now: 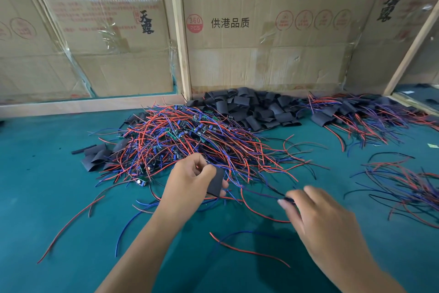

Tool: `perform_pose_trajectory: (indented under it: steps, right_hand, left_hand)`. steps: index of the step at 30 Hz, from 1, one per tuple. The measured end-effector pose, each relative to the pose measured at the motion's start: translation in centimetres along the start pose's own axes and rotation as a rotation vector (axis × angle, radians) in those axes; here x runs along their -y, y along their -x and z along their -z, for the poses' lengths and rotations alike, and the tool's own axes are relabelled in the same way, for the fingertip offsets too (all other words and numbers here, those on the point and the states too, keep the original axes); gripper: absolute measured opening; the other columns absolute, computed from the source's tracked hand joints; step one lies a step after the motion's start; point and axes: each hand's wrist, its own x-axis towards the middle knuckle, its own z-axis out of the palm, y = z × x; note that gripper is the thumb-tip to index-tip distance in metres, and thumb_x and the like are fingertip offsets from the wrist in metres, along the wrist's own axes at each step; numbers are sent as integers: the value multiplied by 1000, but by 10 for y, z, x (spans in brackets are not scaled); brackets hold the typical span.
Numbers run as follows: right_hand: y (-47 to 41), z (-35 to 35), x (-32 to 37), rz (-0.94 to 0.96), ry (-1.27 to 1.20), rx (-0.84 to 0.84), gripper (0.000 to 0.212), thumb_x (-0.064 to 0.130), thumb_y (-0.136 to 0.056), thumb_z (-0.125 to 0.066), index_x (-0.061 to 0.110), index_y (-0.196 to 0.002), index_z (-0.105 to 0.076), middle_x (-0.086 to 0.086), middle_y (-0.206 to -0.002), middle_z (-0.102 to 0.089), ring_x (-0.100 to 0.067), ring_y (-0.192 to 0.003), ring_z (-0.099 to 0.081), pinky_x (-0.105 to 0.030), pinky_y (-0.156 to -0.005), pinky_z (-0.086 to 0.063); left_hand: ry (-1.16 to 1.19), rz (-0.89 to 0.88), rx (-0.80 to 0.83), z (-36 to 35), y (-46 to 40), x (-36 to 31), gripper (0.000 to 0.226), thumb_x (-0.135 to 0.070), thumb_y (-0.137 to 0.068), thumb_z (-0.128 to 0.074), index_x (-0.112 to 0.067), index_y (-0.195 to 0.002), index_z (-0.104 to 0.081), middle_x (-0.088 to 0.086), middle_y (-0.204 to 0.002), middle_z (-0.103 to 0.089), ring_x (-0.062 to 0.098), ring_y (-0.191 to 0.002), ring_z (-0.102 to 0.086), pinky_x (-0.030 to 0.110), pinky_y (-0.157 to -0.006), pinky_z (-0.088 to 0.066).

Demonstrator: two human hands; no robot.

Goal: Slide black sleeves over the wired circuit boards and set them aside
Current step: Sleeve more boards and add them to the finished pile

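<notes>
Both hands busy: left hand (190, 179) pinches black sleeve (215, 182); right hand (318, 215) blurred, fingers pinch wires (266, 188).

Printed cardboard panels (273, 31) behind wooden frame post (181, 31); teal tabletop (47, 185) below.

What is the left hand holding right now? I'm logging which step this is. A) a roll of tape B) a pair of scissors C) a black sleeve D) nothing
C: the left hand pinches a flat black sleeve between thumb and fingers, just in front of the pile of wired circuit boards.
</notes>
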Motion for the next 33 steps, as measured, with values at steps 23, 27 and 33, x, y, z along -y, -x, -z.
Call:
perform_pose_trajectory:
  steps: [23,27,33]
  right_hand:
    - [4,-18,7,5,54,35,37,37,-96,-45,17,-71,-65,0,-62,-50,-28,-63,-52,-39,-59,-41]
    - [1,-20,10,44,81,92,36,36,-95,-44,18,-71,-64,1,-64,-51,-27,-65,-51,-38,-62,-37]
    - [-1,-17,13,31,126,145,27,39,-90,-63,14,-88,-72,-1,-67,-53,-27,-67,-55,-38,-65,-36]
  left_hand:
    - [-254,12,82,-4,-3,11,39,-36,-89,-66,0,-88,-52,-1,-60,-35,18,-52,-31,22,-46,-30]
    - [-384,-91,19,-2,-7,13,43,-40,-93,-65,1,-85,-53,-9,-57,-30,14,-51,-25,25,-48,-26]
    - [-559,-141,-64,1,-8,17,40,-47,-89,-65,-10,-80,-54,-9,-57,-40,13,-52,-34,22,-49,-30]
